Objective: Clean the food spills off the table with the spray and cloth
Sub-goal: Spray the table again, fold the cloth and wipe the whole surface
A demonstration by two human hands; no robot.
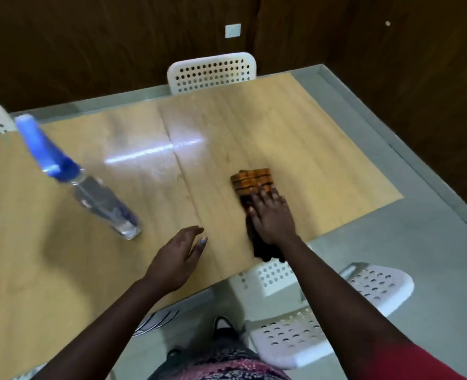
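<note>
The cloth (254,187) lies on the desk (117,149), a little right of the middle, and the right hand (272,215) presses flat on it with the fingers straight and spread. So this grip is open; it pushes down, it does not pinch. The cloth is orange at the far end and dark at the near end, where it reaches almost to the desk edge under the wrist. It looks soft and light, folded in some layers, and I think it will bunch or slide if pushed only from one end. A flat palm over the middle should keep it spread and give good pressure on the wood.

The left hand (180,256) hovers just above the desk, near the front edge, fingers relaxed and holding nothing.

The spray (89,193) stands well apart to the left, a clear bottle with a blue head. It looks about full of clear liquid, so rather heavy at the bottom, and smooth plastic may be slippery if wet. The best place to take it is the narrow neck under the blue head, where a finger reaches the trigger.

The picture is a bit blurred, and I cannot make out any spill on the wood; the shiny patch in the middle is perhaps only light.

White chairs (211,72) stand around the desk.
</note>
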